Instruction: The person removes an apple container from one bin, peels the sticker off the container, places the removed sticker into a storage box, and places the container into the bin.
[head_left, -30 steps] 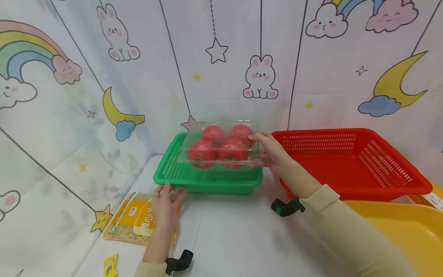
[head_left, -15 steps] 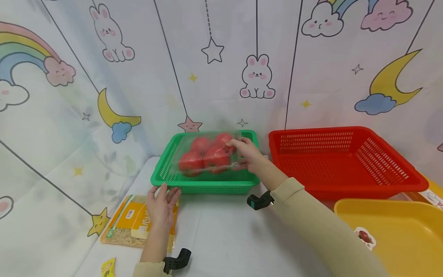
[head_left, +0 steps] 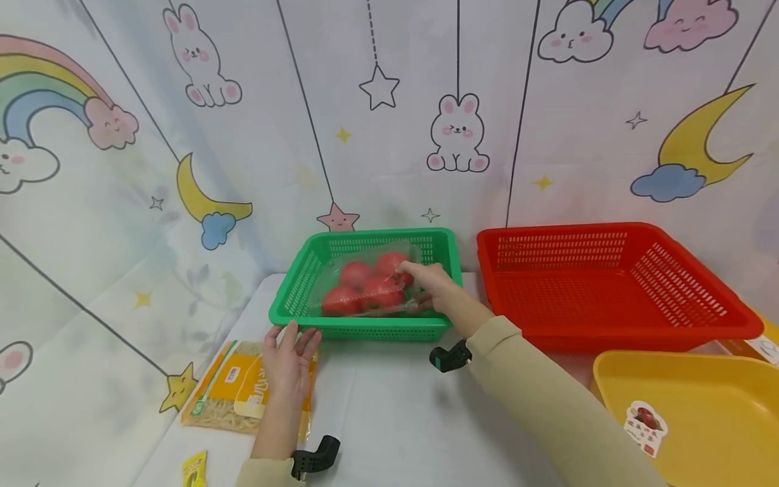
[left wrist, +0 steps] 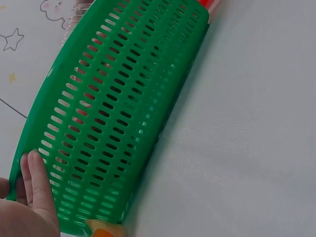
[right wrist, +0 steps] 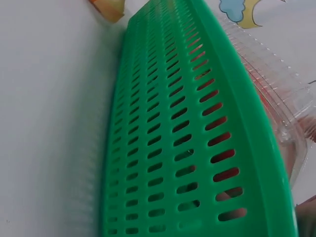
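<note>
In the head view, a clear plastic clamshell box [head_left: 359, 308] with several red apples [head_left: 382, 292] sits tilted inside the green basket [head_left: 371, 333]. My right hand [head_left: 433, 289] grips the box's right end, thumb on top and other fingers lower down. In the right wrist view, the basket wall [right wrist: 163, 113] hides most of that hand; part of the clear lid [right wrist: 269, 64] shows beyond the rim. My left hand [head_left: 289, 362] touches the basket's front left rim with fairly straight fingers. The left wrist view shows those fingers [left wrist: 39, 182] against the outer wall, just below the rim.
An orange-labelled bag of dry food [head_left: 228, 385] lies under the left forearm. Nearer me is a small yellow packet [head_left: 195, 468]. A red basket [head_left: 608, 341] stands right of the green one, and a yellow tray [head_left: 700, 406] with a fruit sticker lies before it.
The box of apples has come down and left from above the green basket into it, carried by my right hand. My left hand has stayed at the rim.
</note>
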Demonstrator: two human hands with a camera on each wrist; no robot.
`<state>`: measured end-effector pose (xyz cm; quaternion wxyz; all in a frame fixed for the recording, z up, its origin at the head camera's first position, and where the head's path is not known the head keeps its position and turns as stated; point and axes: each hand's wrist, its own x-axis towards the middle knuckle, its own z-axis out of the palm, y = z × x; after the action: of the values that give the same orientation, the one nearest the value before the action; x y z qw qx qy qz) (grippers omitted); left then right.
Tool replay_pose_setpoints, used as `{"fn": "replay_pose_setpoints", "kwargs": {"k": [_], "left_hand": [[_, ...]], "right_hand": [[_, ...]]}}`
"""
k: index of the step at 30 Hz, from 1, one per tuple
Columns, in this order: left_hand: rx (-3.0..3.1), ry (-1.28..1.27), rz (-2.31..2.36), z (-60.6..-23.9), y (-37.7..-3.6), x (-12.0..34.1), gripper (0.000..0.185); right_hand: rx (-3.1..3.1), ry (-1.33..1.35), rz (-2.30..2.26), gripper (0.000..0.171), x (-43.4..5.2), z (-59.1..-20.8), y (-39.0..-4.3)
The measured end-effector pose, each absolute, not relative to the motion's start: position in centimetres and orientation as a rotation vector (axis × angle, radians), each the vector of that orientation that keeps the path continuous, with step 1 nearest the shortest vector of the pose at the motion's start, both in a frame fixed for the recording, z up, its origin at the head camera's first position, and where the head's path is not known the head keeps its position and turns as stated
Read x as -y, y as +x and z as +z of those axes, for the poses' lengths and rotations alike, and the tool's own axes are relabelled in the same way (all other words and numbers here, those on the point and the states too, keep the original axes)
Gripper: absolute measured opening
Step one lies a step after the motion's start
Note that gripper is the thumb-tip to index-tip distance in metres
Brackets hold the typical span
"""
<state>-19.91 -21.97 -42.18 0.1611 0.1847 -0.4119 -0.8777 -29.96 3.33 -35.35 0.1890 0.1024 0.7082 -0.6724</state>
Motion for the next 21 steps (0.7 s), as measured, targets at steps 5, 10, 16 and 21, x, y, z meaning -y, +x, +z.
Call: {"fn": "replay_pose_setpoints", "kwargs": {"k": [5, 10, 16, 21], "left_hand": [[1.127, 0.522, -2.518, -42.28, -19.92, 21.91, 0.028], [1.103, 0.517, -2.521, -42.38, -19.82, 21.9, 0.028], [1.074, 0.51, -2.538, -42.4, -19.86, 21.86, 0.028], [1.084, 0.513, -2.541, -42.27, -19.98, 21.95, 0.028]], "right_hand": [[-2.02, 0.295, -1.854, 0.071, -3.64, -35.66, -29.95], [-2.021, 0.322, -1.866, 0.054, -3.35, -35.77, -29.81], [-2.047, 0.258, -1.812, 0.053, -3.09, -35.63, -29.63], [-2.139, 0.111, -1.68, 0.07, -3.91, -34.85, -29.1]]}}
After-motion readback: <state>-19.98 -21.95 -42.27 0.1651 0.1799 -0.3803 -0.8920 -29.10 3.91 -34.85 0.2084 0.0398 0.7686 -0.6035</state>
